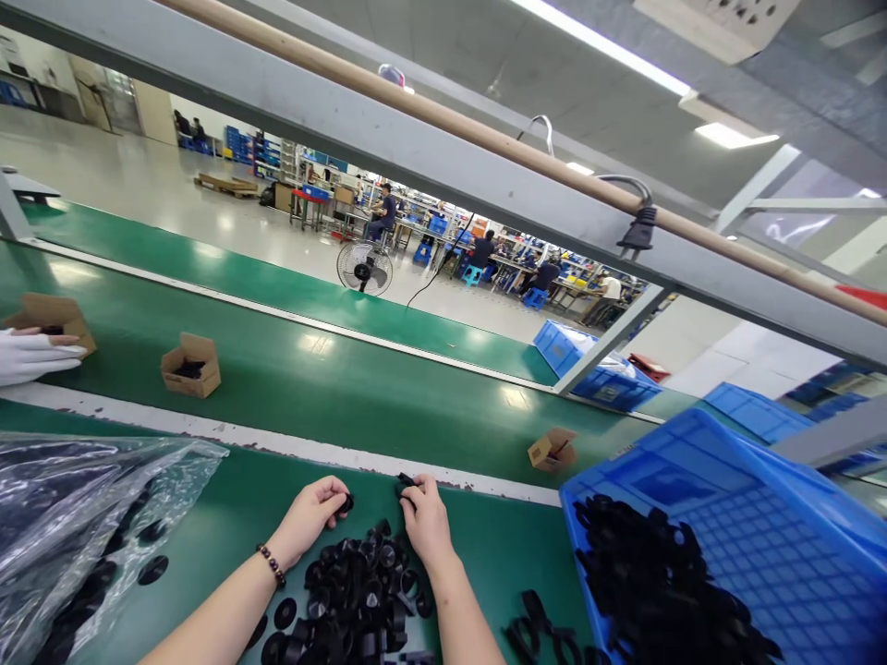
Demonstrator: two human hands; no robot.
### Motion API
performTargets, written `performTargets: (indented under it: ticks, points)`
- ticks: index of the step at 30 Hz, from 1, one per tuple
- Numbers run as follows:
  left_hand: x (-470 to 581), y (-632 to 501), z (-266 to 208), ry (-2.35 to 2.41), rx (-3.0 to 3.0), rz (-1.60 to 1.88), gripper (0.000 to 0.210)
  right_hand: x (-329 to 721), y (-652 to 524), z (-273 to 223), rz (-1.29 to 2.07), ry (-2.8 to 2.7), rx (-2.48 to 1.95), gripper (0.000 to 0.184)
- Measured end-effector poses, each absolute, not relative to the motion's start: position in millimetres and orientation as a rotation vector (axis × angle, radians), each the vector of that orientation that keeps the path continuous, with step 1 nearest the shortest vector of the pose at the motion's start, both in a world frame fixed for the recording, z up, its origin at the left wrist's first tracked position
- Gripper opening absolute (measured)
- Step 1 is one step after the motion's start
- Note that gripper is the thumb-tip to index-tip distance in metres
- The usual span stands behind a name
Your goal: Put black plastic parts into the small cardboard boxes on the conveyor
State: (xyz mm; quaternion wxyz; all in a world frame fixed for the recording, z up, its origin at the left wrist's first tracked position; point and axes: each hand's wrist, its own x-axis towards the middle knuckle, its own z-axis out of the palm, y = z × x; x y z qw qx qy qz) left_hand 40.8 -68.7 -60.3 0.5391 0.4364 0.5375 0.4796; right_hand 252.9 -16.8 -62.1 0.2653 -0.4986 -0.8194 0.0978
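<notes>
My left hand (309, 519) pinches a small black round part (346, 503) between thumb and fingers, above the green bench. To its right, my right hand (426, 519) is closed on another black part (405, 481), whose exact shape I cannot make out. Below and between my hands lies a heap of black round cap-like pieces (360, 586), some with shiny faces. A few flat black discs (285, 612) lie beside my left forearm. More black loop-shaped pieces (544, 633) rest to the right of my right forearm.
A blue crate (783, 517) with many black parts (651, 563) stands at right. Small cardboard boxes (191, 368) sit on the green conveyor (333, 369); a co-worker's white-gloved hand (34, 356) touches one at far left. A clear plastic bag (159, 471) covers black pieces.
</notes>
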Motion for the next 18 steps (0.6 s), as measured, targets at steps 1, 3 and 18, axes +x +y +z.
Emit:
performTargets:
  ticks: [1, 3, 18]
  points:
    - [40.8, -69.1, -59.5, 1.285, 1.045, 1.14, 0.018, 252.7, -16.8, -62.1, 0.252, -2.21, -1.345, 0.019]
    - [40.8, -69.7, -58.1, 1.298, 1.05, 1.138, 0.019, 252.8, -17.4, -62.1, 0.227, -2.206, -1.346, 0.02]
    - [36.2, -72.2, -55.1, 1.404, 1.087, 1.046, 0.036, 251.6, -22.4, -65.9, 0.118, -2.201, -1.457, 0.016]
